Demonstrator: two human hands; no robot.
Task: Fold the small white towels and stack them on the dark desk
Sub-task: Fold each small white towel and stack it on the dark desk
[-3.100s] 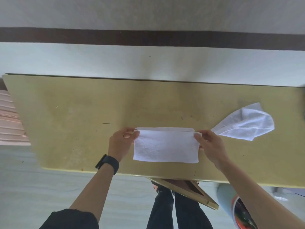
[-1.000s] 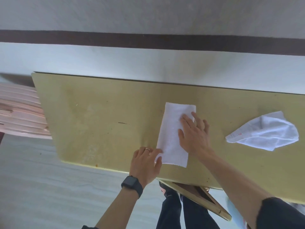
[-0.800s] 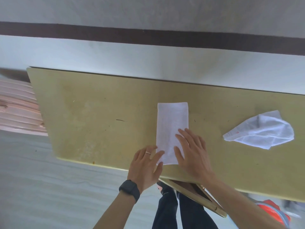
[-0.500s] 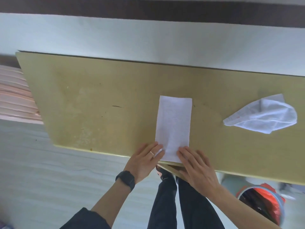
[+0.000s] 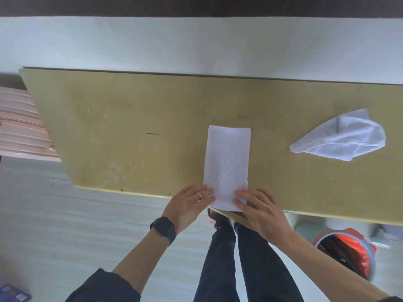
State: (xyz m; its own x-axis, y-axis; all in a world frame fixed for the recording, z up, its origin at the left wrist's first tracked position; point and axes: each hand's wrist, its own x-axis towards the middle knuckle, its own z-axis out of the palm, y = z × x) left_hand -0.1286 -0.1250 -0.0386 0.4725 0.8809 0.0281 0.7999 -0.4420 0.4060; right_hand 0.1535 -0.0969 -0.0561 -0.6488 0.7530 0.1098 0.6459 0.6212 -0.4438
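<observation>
Head view, left hand (image 5: 189,205), right hand (image 5: 260,212) pressing towel (image 5: 227,158)

A pale white plastered wall (image 5: 196,44) filled the upper part of the view, crossed along the top edge by a dark brown horizontal band (image 5: 196,5). At the far left stood a pink ribbed object with horizontal slats (image 5: 19,125), and below it stretched a light grey wood-grain floor (image 5: 65,225) with a small blue printed box (image 5: 13,294) in the bottom left corner. A round grey bin with an orange-red liner (image 5: 349,251) stood on the floor at the lower right, just beside the person's dark trouser legs (image 5: 220,258).
</observation>
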